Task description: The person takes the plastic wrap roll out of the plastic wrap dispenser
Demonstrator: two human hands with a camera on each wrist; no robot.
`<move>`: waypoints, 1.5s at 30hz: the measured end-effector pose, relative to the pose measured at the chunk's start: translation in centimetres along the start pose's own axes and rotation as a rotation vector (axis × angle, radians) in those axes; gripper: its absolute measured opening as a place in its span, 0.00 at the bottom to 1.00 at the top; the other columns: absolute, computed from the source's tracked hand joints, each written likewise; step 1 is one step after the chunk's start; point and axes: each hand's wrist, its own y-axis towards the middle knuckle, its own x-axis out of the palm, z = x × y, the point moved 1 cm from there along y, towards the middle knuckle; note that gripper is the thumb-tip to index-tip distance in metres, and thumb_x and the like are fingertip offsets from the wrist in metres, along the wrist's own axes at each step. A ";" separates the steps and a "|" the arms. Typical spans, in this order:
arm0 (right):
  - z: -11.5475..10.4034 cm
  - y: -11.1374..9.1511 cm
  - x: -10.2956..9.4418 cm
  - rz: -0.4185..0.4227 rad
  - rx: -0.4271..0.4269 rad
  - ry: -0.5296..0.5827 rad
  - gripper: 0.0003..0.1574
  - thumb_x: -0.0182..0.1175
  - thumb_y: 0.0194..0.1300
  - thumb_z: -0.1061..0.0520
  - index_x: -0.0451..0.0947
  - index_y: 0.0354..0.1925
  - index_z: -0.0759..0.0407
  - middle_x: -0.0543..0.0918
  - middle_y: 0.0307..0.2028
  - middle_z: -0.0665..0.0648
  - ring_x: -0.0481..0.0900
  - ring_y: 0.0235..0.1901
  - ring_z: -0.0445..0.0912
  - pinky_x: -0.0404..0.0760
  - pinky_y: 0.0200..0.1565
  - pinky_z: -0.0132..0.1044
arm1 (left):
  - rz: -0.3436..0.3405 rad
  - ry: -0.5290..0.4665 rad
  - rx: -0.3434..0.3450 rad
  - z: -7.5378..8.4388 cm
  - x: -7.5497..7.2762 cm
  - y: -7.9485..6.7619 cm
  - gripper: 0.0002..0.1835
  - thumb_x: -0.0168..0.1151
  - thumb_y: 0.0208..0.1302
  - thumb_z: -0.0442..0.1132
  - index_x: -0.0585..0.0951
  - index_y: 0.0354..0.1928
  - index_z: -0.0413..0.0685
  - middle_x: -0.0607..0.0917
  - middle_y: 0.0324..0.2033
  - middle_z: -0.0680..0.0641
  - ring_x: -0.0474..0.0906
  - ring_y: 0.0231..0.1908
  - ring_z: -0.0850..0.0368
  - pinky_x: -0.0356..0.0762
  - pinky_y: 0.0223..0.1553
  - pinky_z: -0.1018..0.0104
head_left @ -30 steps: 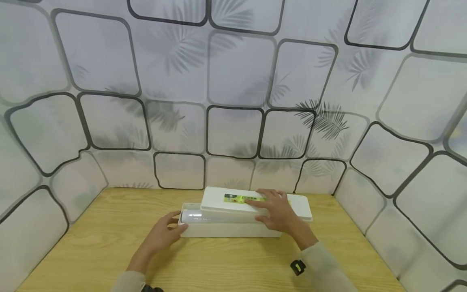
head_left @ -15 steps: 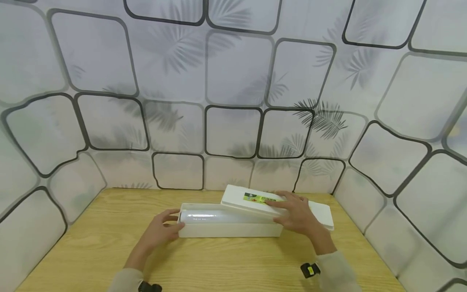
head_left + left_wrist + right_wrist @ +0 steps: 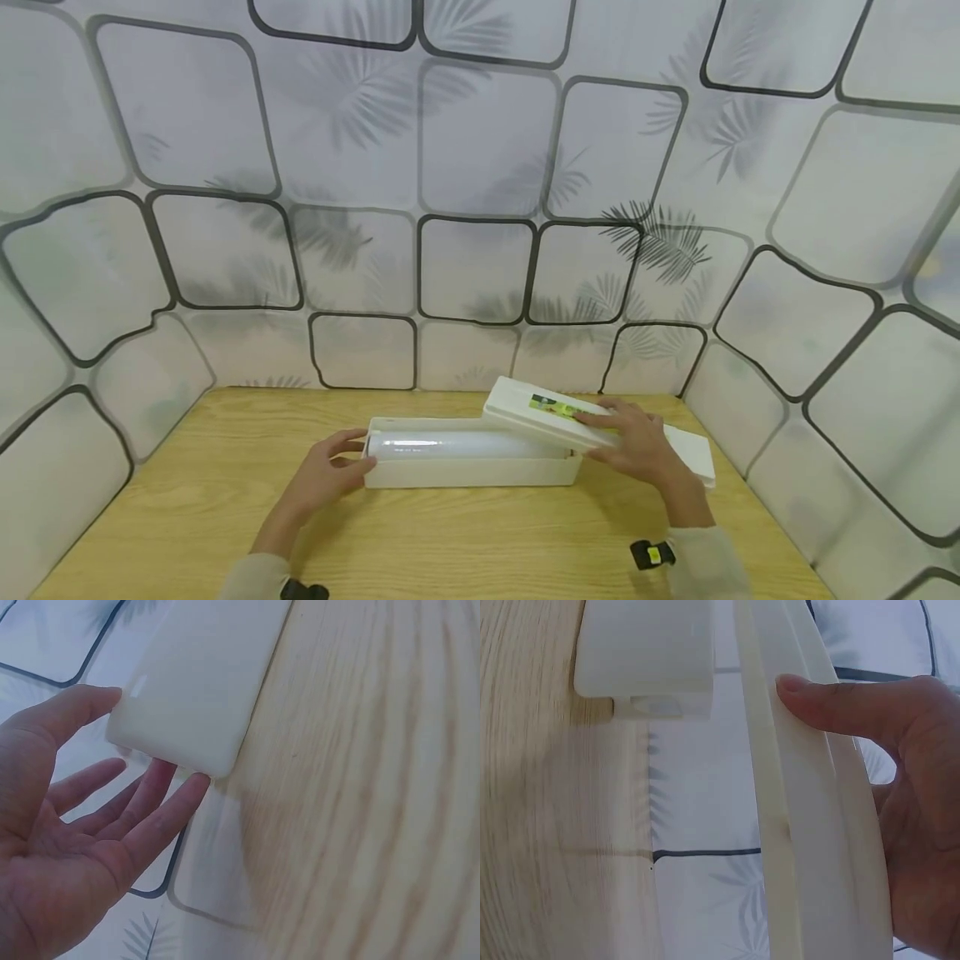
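Observation:
A long white box (image 3: 472, 474) lies on the table with a shiny, pale roll of cling film (image 3: 450, 446) inside it. At its left end, my left hand (image 3: 322, 477) touches the box; in the left wrist view, the hand (image 3: 97, 802) has its thumb at one corner and loosely spread fingertips against the end. My right hand (image 3: 637, 442) holds the white lid (image 3: 517, 402), which bears a green and yellow label (image 3: 553, 406). The lid slants over the box's right end. In the right wrist view the thumb presses the edge of the lid (image 3: 810, 802).
The light wooden table (image 3: 450, 542) extends around the box. Close behind and at both sides stands a pale wall covering (image 3: 480, 167) with dark outlines and leaf prints. Each wrist carries a black strap; the right strap (image 3: 652, 554) has a yellow-green patch.
My right hand has moved to the right with the lid, which has turned at a slant and uncovered more of the roll. My left hand keeps its place at the box's left end.

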 end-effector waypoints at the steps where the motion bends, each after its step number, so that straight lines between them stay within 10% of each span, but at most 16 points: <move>1: 0.1 0.0 -0.1 0.003 0.004 -0.004 0.34 0.79 0.55 0.51 0.84 0.61 0.39 0.79 0.65 0.63 0.77 0.61 0.66 0.69 0.52 0.71 | 0.001 -0.001 -0.002 0.0 0.0 -0.1 0.34 0.68 0.70 0.38 0.68 0.73 0.35 0.74 0.65 0.24 0.86 0.51 0.46 0.91 0.45 0.57; 45: 6.6 -2.6 -2.3 0.006 0.196 -0.091 0.35 0.77 0.56 0.46 0.83 0.62 0.48 0.77 0.63 0.70 0.77 0.57 0.72 0.71 0.39 0.68 | -0.041 -0.030 0.040 -0.2 -0.5 -0.2 0.34 0.67 0.71 0.37 0.66 0.73 0.31 0.75 0.64 0.24 0.86 0.52 0.43 0.91 0.47 0.57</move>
